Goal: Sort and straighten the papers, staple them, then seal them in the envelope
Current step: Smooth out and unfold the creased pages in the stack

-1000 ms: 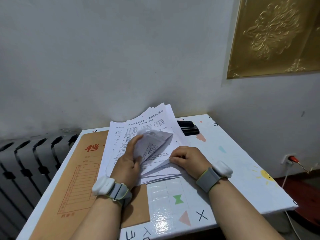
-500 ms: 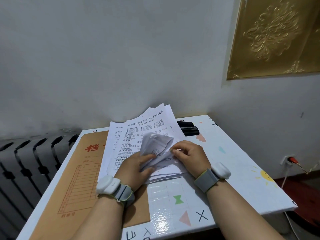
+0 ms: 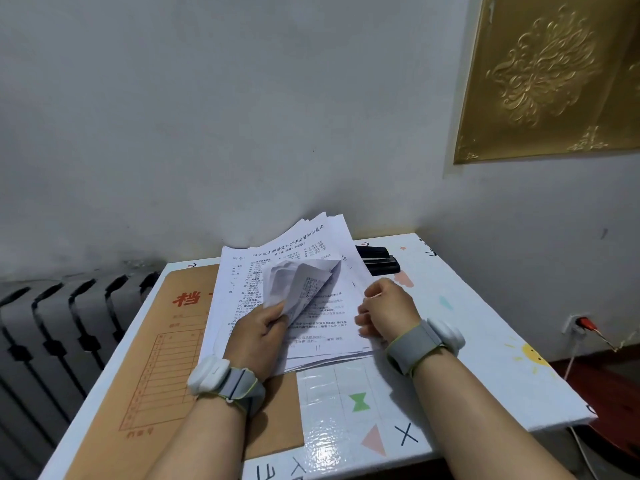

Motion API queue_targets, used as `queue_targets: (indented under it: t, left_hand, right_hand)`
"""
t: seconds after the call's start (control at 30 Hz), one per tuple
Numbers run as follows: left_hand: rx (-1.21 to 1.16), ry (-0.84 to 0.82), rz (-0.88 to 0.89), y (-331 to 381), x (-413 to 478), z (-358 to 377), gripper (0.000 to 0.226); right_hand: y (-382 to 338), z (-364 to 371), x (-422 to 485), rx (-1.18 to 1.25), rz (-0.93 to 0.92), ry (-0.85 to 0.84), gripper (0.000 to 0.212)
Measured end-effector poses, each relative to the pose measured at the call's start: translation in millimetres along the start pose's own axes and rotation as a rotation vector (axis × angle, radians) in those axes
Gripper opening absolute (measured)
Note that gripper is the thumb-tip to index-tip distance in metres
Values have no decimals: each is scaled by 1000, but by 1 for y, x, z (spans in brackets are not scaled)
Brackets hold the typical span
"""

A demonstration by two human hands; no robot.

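Papers (image 3: pixel 329 329) overlap envelope (image 3: pixel 187 344), half-hiding stapler (image 3: pixel 378 263); left grip (image 3: pixel 258 336) pinches crumpled sheet (image 3: pixel 301 282), right grip (image 3: pixel 389 308) curled, empty.

hands: two, left hand (image 3: pixel 256 337), right hand (image 3: pixel 389 311)
wristbands (image 3: pixel 225 379): two
envelope (image 3: pixel 180 341): one
stapler (image 3: pixel 377 263): one
crumpled sheet (image 3: pixel 301 282): one
papers (image 3: pixel 325 327): one stack, sheets uncountable

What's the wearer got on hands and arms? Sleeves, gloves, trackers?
No sleeves or gloves: left hand and right hand are bare. Each wrist has a grey fabric strap, yellow-green edging, white rounded module: left band, right band.
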State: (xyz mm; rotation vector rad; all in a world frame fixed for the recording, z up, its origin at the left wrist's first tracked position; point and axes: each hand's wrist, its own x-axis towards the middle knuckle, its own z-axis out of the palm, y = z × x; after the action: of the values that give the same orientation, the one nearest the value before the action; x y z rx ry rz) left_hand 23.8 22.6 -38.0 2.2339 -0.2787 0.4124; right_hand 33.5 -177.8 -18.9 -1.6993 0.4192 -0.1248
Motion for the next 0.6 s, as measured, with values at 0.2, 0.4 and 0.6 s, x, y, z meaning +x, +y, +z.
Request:
queue_targets:
  t: [0.2, 0.4, 0.6]
  left_hand:
    - [-52, 1, -35, -1, 0, 1, 26]
    - [-82, -6, -53, -1, 0, 1, 22]
    - [-58, -6, -36, -1, 0, 0, 22]
  right_hand:
    - [-20, -10, -2, 36, 265, -131, 10]
    - [-18, -10, 1, 69, 288, -258, 15]
    - [-28, -5, 3, -185, 175, -178, 17]
